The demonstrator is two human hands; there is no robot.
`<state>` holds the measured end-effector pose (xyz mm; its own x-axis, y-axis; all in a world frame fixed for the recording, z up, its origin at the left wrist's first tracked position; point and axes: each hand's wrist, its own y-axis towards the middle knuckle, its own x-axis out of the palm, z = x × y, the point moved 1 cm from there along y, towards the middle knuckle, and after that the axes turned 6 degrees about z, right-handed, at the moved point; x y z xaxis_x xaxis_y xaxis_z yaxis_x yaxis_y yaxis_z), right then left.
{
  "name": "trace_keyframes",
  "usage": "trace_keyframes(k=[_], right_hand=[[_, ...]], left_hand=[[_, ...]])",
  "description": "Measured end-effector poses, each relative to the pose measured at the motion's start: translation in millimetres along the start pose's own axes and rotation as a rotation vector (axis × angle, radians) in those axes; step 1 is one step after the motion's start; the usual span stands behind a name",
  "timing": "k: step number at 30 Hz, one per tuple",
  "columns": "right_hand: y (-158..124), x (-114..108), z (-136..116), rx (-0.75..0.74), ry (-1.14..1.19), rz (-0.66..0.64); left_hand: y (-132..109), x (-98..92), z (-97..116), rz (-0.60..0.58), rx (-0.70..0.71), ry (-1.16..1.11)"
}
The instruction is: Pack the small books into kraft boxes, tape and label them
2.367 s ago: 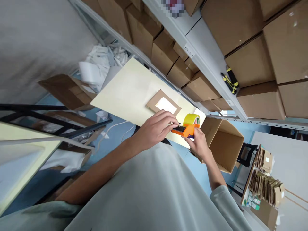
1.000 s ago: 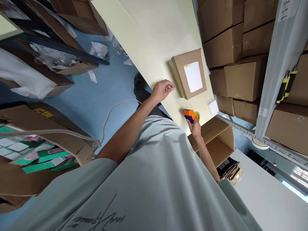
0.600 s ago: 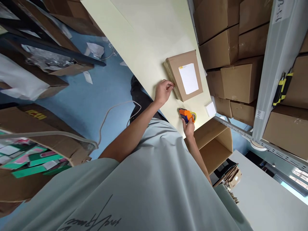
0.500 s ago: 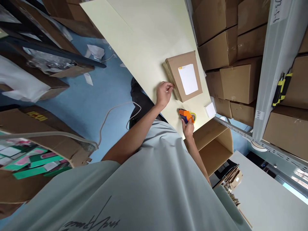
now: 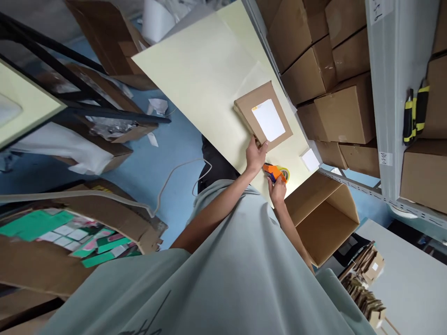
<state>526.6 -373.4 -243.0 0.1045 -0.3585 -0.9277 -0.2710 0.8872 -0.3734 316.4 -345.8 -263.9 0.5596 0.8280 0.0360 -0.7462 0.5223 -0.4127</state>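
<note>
Left hand (image 5: 256, 156) grips flat box (image 5: 262, 116) at its corner nearest the bench (image 5: 195, 70) front edge. Right hand (image 5: 278, 190) clasps orange tape dispenser (image 5: 274, 172) just beside.

The parcel (image 5: 263, 116) is laid on the counter (image 5: 202, 74); the tape dispenser (image 5: 275, 173) is set just beside it, with shelved boxes (image 5: 324, 79) stacked behind it.

Matt cardboard parcel (image 5: 262, 117), seemingly plastic tape dispenser (image 5: 274, 172).
</note>
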Motion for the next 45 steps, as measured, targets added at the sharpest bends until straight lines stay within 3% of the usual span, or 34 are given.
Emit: trace_keyframes(k=[4,8,11,13,15,17,27,34,37,39,45], right_hand=[[0,-6,-5,-0.009,-0.075,-0.031],[-3,-11,-13,-0.023,-0.129,-0.076],[-6,-10,-20,-0.022,-0.120,-0.096],[-8,-9,-23,-0.026,-0.101,-0.093],[-10,-9,-24,-0.031,-0.085,-0.080],[-13,-7,-23,-0.043,-0.073,-0.073],[-32,-5,-20,-0.216,-0.039,-0.147],[-61,-33,57,-0.086,-0.147,-0.237],[-41,-47,78,-0.134,-0.163,-0.203],[-13,-53,78,-0.215,-0.155,-0.170],[62,-64,39,-0.447,-0.161,-0.088]], left_hand=[[-7,-6.9,9,-0.016,-0.004,0.165],[-3,-13.8,46,0.049,0.250,0.426],[10,9.3,77,-0.121,0.477,0.635],[19,30.4,86,-0.248,0.567,0.771],[24,44.5,85,-0.315,0.617,0.884],[25,46.6,78,-0.352,0.652,0.967],[23,2.5,64,-0.613,0.758,1.127],[24,-12.3,60,-0.713,0.770,1.132],[22,-21.2,58,-0.766,0.788,1.093],[20,-29.9,57,-0.824,0.809,1.079],[16,-61.7,63,-1.010,0.848,1.125]])
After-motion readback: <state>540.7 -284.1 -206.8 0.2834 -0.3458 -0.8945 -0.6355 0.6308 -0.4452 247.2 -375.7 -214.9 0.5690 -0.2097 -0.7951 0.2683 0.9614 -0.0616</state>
